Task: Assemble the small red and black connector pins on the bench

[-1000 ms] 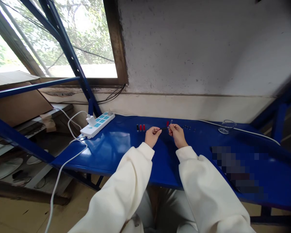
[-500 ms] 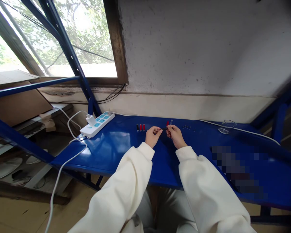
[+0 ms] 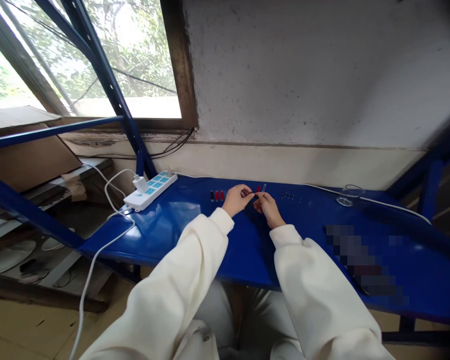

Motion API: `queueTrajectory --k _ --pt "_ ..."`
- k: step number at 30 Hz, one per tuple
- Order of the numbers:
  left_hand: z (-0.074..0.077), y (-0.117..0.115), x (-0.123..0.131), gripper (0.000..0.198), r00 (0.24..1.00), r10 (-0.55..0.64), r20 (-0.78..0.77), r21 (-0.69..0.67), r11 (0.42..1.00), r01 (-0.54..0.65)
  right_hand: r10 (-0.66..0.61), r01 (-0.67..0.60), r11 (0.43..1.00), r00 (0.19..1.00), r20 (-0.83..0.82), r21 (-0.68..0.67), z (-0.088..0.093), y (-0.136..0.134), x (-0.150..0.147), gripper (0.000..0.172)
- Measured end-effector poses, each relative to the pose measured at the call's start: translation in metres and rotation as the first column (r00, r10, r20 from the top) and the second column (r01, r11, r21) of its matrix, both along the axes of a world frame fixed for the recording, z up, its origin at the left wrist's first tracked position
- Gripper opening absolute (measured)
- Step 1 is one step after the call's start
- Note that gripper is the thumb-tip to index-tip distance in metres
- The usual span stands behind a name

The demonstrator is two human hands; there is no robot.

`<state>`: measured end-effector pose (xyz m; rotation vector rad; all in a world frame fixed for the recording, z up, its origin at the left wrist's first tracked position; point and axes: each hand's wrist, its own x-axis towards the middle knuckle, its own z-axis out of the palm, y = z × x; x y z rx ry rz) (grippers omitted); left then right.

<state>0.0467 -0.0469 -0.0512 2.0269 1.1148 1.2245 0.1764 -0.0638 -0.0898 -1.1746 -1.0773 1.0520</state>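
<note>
our right hand (image 3: 269, 208) pinches a small dark piece (image 3: 256, 195) above the blue table (image 3: 247, 245); our left hand (image 3: 237, 200) curls right beside it, its grip we cannot tell. three small tubes (image 3: 216, 196) sit left of both.

You are using two hands, one left hand (image 3: 239, 200) and one right hand (image 3: 268, 207), and one black piece (image 3: 255, 195) is showing between them. One black tube (image 3: 212, 195) and two red tubes (image 3: 216, 195) are making a row of three; one more red tube (image 3: 258, 189) and one clear tube (image 3: 264, 187) are showing beyond. One glass (image 3: 345, 201) and one strip (image 3: 150, 192) are sitting on one table (image 3: 165, 245). Several bits (image 3: 288, 195) are looking too small to count.
</note>
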Motion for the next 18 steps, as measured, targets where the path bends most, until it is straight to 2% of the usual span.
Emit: queueTrajectory --k 2,4,7,11,15,18 --pt "0.019 0.010 -0.007 0.006 0.983 -0.022 -0.180 0.089 0.995 0.038 0.028 -0.028 0.999 1.000 0.013 0.022 0.000 0.000 -0.001 0.032" --pt "0.037 0.022 -0.015 0.006 0.948 0.014 -0.318 0.151 0.988 0.036 0.028 -0.029 0.999 0.999 0.034 0.042 0.000 -0.001 -0.001 0.034" --pt "0.050 0.040 -0.027 0.011 0.877 0.093 -0.471 0.158 0.987 -0.020 -0.005 0.001 0.999 0.997 0.073 0.049 0.000 -0.003 0.000 0.032" --pt "0.041 0.052 -0.038 0.017 0.824 0.117 -0.555 0.098 0.992 -0.075 -0.026 0.023 0.999 0.994 0.106 0.033 -0.002 -0.001 0.002 0.030" --pt "0.027 0.051 -0.046 0.016 0.811 0.139 -0.568 0.073 0.990 -0.118 -0.031 0.028 0.999 0.989 0.144 0.026 -0.007 0.001 0.003 0.029" --pt "0.026 0.047 -0.049 0.008 0.745 0.139 -0.653 0.051 0.989 -0.140 -0.042 0.038 0.999 0.986 0.160 0.026 -0.007 0.001 0.003 0.029"
